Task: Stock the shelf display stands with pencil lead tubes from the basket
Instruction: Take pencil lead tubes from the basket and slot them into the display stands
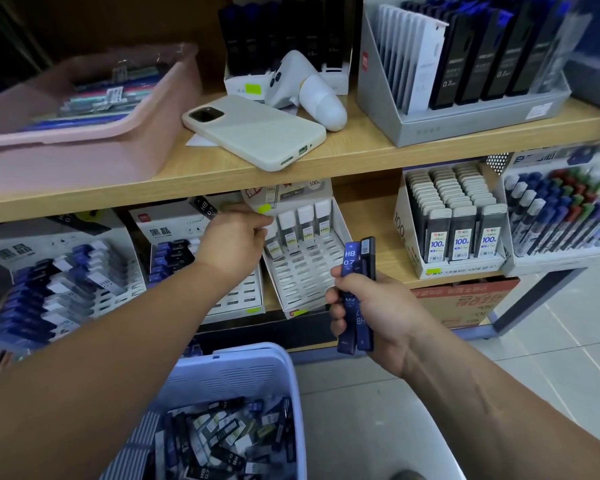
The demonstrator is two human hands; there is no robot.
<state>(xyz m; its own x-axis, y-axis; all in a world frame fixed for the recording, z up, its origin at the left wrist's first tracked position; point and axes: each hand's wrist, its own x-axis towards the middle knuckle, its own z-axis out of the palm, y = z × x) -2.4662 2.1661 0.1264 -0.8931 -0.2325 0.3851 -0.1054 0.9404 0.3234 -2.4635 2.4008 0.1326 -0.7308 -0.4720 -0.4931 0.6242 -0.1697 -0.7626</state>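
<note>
My right hand grips two or three dark blue pencil lead tubes marked HB 0.7, held upright in front of the lower shelf. My left hand reaches into the lower shelf with curled fingers at the left edge of a white slotted display stand; a black HB tube sticks up just behind it, and I cannot tell whether the hand holds it. That stand carries a few white-capped tubes in its back rows. The pale blue basket below holds several loose tubes.
Two more stands with blue tubes sit at the lower left. Filled stands and pens are at the right. On the upper shelf lie a phone, a white handheld device, a pink tray and a grey box.
</note>
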